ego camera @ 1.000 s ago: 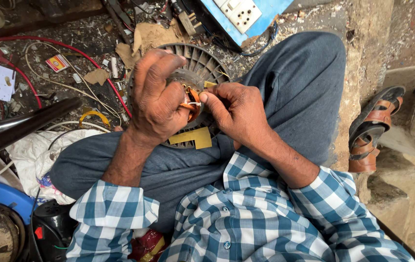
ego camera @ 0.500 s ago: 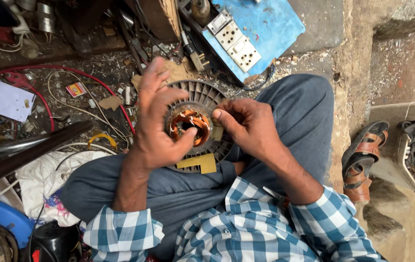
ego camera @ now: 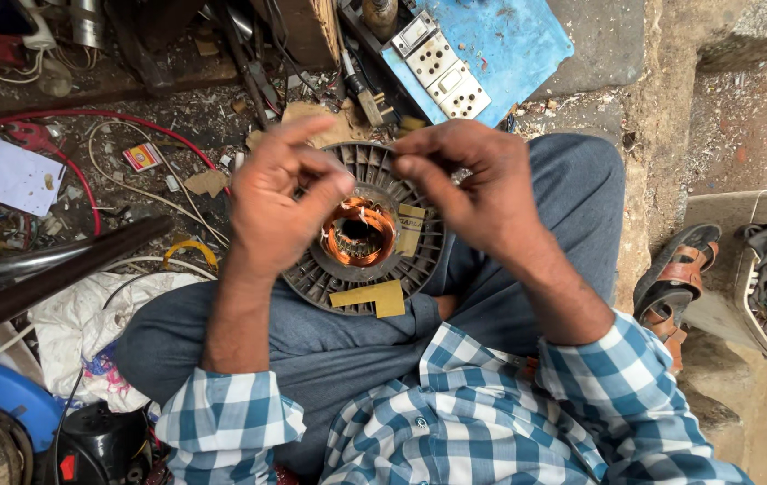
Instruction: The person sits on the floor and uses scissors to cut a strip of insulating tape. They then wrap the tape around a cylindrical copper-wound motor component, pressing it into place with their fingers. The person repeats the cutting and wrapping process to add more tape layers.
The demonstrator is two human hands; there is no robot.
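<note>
copper winding (ego camera: 358, 235) sits in the round finned motor core (ego camera: 361, 229) on the lap; left hand (ego camera: 280, 202) and right hand (ego camera: 473, 184) pinch narrow above it, apparently on fine wire; best kept taut.

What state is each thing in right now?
left hand: raised over the motor core, fingers pinched, hold unclear
right hand: raised, fingertips pinched, hold unclear
motor core: resting on the lap, copper winding exposed
switch board: lying flat on a blue panel
sandal: off the foot, on the ground
</note>
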